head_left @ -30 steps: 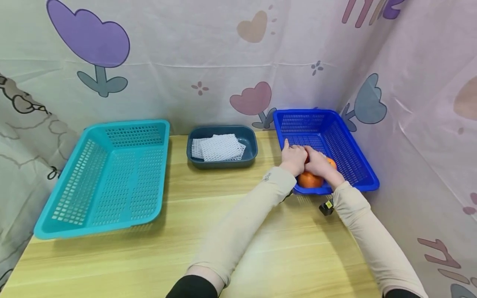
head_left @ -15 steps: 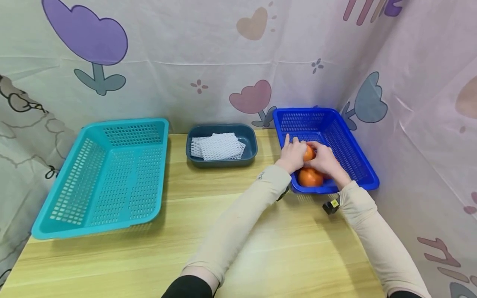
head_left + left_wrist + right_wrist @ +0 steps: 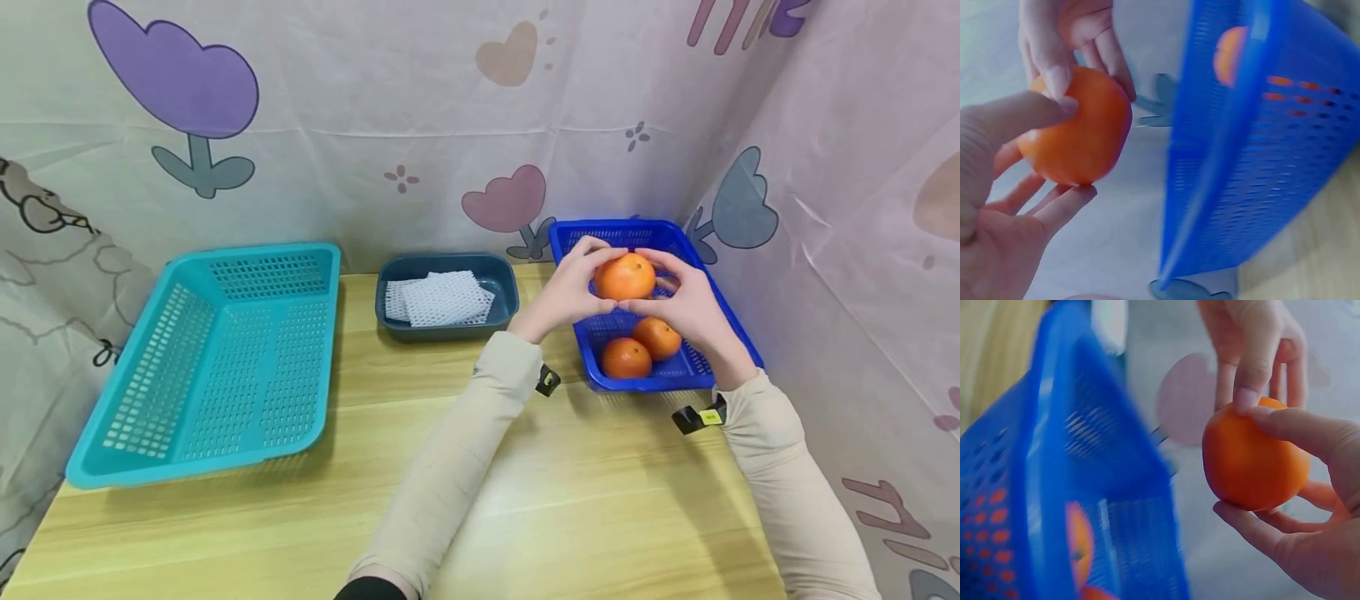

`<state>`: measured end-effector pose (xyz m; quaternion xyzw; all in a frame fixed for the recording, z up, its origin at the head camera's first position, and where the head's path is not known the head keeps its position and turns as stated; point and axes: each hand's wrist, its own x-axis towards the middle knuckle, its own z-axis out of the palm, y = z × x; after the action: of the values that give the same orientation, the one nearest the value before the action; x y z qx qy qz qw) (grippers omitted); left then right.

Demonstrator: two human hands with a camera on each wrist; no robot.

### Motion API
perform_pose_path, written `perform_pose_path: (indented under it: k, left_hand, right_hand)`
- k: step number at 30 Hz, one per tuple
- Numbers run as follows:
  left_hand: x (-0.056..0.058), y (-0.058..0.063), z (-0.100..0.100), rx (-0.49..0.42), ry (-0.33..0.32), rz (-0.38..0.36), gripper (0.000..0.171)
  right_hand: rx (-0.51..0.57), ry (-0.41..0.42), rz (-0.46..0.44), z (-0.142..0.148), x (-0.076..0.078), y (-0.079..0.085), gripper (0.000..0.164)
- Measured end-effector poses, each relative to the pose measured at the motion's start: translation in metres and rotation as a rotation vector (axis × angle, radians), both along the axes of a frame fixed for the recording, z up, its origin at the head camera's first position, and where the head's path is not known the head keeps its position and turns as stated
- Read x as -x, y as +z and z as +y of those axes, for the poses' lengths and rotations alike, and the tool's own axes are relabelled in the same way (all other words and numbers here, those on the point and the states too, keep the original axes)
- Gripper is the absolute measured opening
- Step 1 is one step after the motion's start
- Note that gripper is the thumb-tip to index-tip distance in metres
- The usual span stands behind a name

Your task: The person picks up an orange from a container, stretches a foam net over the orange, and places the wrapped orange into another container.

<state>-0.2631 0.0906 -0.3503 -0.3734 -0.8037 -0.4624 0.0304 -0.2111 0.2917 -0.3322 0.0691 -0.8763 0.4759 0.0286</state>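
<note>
Baskets [image 3: 202, 358] sit on wooden table [image 3: 525, 500], curtain-walled.

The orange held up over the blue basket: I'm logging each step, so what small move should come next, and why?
Probably carry the orange left toward the grey tray of white foam nets. Both the left hand and right hand grip it clear above the blue basket, where two oranges remain.

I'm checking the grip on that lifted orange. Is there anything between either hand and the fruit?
Nothing visible. The left hand and right hand both hold the orange directly with bare fingertips, above the blue basket. The white foam nets lie apart in the grey tray.
</note>
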Motion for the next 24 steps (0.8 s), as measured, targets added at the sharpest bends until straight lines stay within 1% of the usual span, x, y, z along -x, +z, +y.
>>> perform_pose_path:
  k: [3,6,9,11,13,14,18,21,24]
  left_hand:
    - [-0.009,0.008,-0.014,-0.117,-0.028,-0.03,0.07]
    - [-0.023,0.014,-0.03,-0.205,-0.022,-0.058,0.071]
    - [-0.039,0.016,-0.044,-0.272,0.007,-0.052,0.069]
    - [-0.048,0.015,-0.054,-0.302,0.038,-0.037,0.068]
    - [-0.057,0.013,-0.064,-0.334,0.056,-0.04,0.067]
    - [-0.061,0.013,-0.069,-0.341,0.07,-0.042,0.067]
    - [-0.075,0.007,-0.092,-0.321,0.134,-0.016,0.066]
    - [-0.084,0.003,-0.109,-0.304,0.177,0.008,0.067]
    - [-0.092,-0.004,-0.125,-0.302,0.207,0.008,0.068]
  right_hand:
    - [0.029,0.016,0.064,-0.012,-0.008,0.014,0.075]
    - [0.063,0.035,0.123,-0.027,-0.016,0.023,0.072]
    - [0.111,0.064,0.157,-0.042,-0.024,0.024,0.07]
    - [0.149,0.091,0.169,-0.053,-0.028,0.022,0.068]
    - [0.187,0.122,0.175,-0.062,-0.031,0.019,0.068]
    - [0.202,0.137,0.176,-0.067,-0.032,0.018,0.068]
    - [0.244,0.193,0.187,-0.089,-0.036,0.01,0.069]
    - [0.269,0.233,0.187,-0.107,-0.037,0.004,0.071]
    - [0.314,0.263,0.178,-0.124,-0.039,-0.005,0.073]
